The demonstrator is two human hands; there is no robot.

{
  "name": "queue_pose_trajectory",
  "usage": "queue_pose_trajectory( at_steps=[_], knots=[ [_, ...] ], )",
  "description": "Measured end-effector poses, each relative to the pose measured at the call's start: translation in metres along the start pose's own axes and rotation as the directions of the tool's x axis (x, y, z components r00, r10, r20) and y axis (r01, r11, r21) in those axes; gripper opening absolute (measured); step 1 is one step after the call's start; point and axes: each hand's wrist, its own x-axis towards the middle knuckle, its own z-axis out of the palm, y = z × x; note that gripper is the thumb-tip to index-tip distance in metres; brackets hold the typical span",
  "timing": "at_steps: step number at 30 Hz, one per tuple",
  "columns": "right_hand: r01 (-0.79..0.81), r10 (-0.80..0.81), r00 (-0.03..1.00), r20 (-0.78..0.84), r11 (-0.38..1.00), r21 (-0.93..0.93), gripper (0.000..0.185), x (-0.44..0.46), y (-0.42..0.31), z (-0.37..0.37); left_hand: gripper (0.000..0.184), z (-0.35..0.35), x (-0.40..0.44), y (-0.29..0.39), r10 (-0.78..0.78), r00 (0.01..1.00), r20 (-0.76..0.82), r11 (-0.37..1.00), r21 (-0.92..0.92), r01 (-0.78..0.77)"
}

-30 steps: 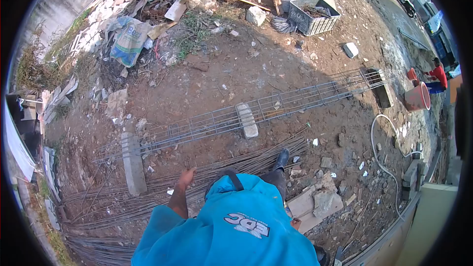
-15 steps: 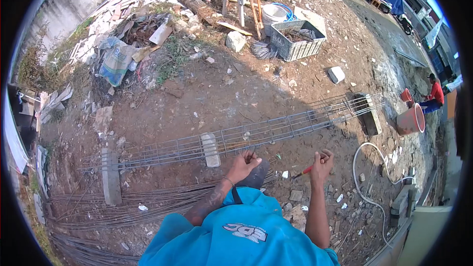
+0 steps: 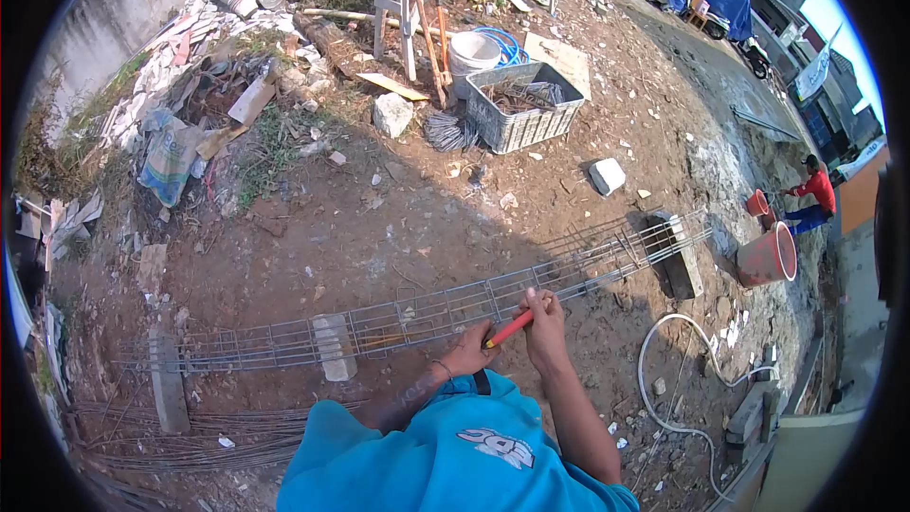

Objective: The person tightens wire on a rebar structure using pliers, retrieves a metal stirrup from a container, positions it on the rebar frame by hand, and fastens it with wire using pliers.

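Note:
A long rebar cage (image 3: 445,315) of thin bars and square stirrups lies across several blocks in front of me. My right hand (image 3: 546,330) is closed round a red-handled tool (image 3: 513,328), its handle slanting down-left to a yellowish end; its working end is hidden. That handle end reaches my left hand (image 3: 466,351), which is curled at the near side of the cage. What the left fingers hold, if anything, I cannot make out. Both hands are close together in front of my blue shirt (image 3: 445,446), beside the cage's near bars.
Concrete blocks (image 3: 334,348) prop the cage, and loose rebar (image 3: 256,441) lies at lower left. A grey crate (image 3: 526,123), white bucket (image 3: 474,55) and white block (image 3: 607,176) stand beyond. On the right are a pale hose (image 3: 654,370), a red bucket (image 3: 766,256) and a person in red (image 3: 817,194).
My right hand has moved left with the red-handled tool, close to my left hand; the handle now points at the left fingers. My view has shifted to the right.

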Motion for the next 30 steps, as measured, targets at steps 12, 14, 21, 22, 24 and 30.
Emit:
queue_pose_trajectory(
  at_steps=[12,14,21,22,24,30],
  knots=[
    [-0.288,0.109,0.725,-0.680,0.945,-0.155,0.029,0.133,0.032,-0.333,0.030,-0.040,0.146,0.023,-0.210,0.964,-0.161,0.954,0.182,0.238],
    [-0.679,0.289,0.666,-0.688,0.618,-0.397,0.037,0.119,0.097,-0.400,0.030,-0.045,0.145,0.006,-0.286,0.919,-0.273,0.919,0.194,0.343],
    [-0.082,0.855,0.431,-0.288,-0.281,-0.956,0.042,0.229,0.099,-0.411,0.031,-0.017,0.178,-0.021,-0.577,0.591,-0.564,0.742,-0.060,0.668],
    [0.036,0.864,0.440,-0.245,-0.289,-0.957,0.043,0.281,0.099,-0.404,0.031,-0.007,0.186,-0.038,-0.567,0.549,-0.614,0.748,-0.104,0.656],
    [0.187,0.836,0.523,-0.164,-0.300,-0.936,0.045,0.408,0.097,-0.373,0.031,0.010,0.207,-0.065,-0.632,0.401,-0.663,0.614,-0.113,0.781],
    [0.241,-0.010,0.970,0.242,0.118,-0.963,0.030,0.895,0.050,-0.166,0.055,0.070,0.308,-0.127,-0.908,-0.168,-0.384,-0.093,-0.208,0.974]
  ],
)
